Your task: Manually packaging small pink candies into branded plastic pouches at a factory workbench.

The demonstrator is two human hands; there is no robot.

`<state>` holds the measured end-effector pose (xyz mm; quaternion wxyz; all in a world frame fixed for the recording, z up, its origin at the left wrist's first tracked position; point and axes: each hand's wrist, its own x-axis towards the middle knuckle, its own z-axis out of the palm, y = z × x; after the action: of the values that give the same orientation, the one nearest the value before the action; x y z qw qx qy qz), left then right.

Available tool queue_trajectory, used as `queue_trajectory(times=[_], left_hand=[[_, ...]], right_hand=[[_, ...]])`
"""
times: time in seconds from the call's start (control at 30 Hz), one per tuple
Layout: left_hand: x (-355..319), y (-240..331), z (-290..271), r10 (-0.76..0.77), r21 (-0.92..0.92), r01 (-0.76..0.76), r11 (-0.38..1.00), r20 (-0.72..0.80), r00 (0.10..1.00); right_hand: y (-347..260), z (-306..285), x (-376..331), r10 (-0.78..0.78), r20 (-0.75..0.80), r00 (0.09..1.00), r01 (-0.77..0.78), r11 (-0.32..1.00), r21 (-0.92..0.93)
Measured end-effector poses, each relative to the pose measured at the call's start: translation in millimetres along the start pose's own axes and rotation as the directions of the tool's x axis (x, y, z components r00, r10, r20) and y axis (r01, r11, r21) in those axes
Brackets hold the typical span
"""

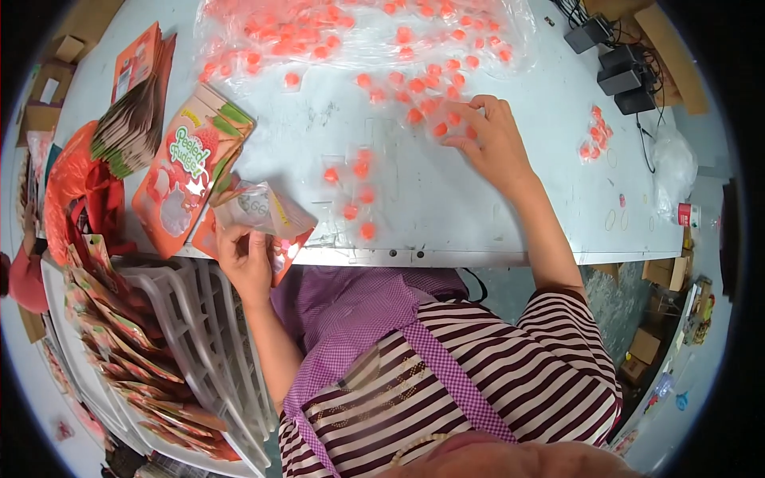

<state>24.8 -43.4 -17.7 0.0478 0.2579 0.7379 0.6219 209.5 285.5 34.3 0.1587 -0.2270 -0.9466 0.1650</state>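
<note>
Orange-red, the pouch (272,217) is clamped by the left hand (249,256) at the desk's (454,215) near edge; towards the far edge, wrapped red pieces (431,104) are straddled by the right hand (496,145), loosely parted.

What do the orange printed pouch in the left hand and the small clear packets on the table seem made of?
Orange pouch: probably glossy plastic film, perhaps laminated, judging by highlights. Clear packets: likely thin, shiny plastic, judging by their transparency.

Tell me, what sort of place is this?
Maybe a packing workshop: there are many little wrapped red pieces, stacked printed pouches, and a plastic crate by the table.
</note>
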Motion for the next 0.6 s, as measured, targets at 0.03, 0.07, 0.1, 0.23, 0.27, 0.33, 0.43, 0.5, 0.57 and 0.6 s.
queue_trajectory(times=[0.03, 0.07, 0.1, 0.23, 0.27, 0.33, 0.43, 0.5, 0.57, 0.6], left_hand=[[3, -3, 0, 0.008, 0.0, -0.008, 1.0, 0.0, 1.0], [2, -4, -1, 0.049, 0.05, -0.049, 0.998, 0.001, 0.999], [3, -4, -1, 0.089, 0.101, -0.089, 0.991, 0.003, 0.996], [1, 5, 2, -0.068, -0.079, 0.068, 0.995, -0.003, 0.998], [0, 0, 1, -0.032, -0.039, 0.032, 0.999, -0.002, 0.999], [-1, -8, -3, 0.036, 0.042, -0.036, 0.998, 0.004, 0.999], [-2, -9, -4, 0.04, 0.06, -0.039, 0.997, 0.0, 0.999], [-2, -8, -4, 0.028, 0.059, -0.027, 0.998, -0.012, 1.0], [-1, -1, -1, 0.011, 0.059, -0.01, 0.998, -0.021, 1.0], [1, 12, 4, -0.014, 0.024, 0.014, 1.0, -0.021, 1.0]], right_hand=[[1, 1, 2, -0.001, -0.008, 1.0, 0.001, 1.0, 0.0], [2, 4, 1, -0.032, -0.001, 0.999, 0.032, 0.999, -0.01], [2, 5, 1, -0.063, 0.006, 0.998, 0.063, 0.998, -0.02], [1, 5, -6, -0.006, 0.003, 1.0, 0.006, 1.0, 0.027], [3, 4, -11, 0.025, 0.024, 0.999, -0.026, 0.999, 0.04], [0, 1, -16, 0.045, 0.041, 0.998, -0.047, 0.997, 0.057], [-2, -4, -25, 0.078, 0.066, 0.995, -0.082, 0.995, 0.058], [-1, -5, -31, 0.069, 0.073, 0.995, -0.073, 0.996, 0.055], [-1, -8, -33, 0.088, 0.1, 0.991, -0.096, 0.993, 0.073], [-3, -9, -34, 0.108, 0.128, 0.986, -0.12, 0.989, 0.091]])
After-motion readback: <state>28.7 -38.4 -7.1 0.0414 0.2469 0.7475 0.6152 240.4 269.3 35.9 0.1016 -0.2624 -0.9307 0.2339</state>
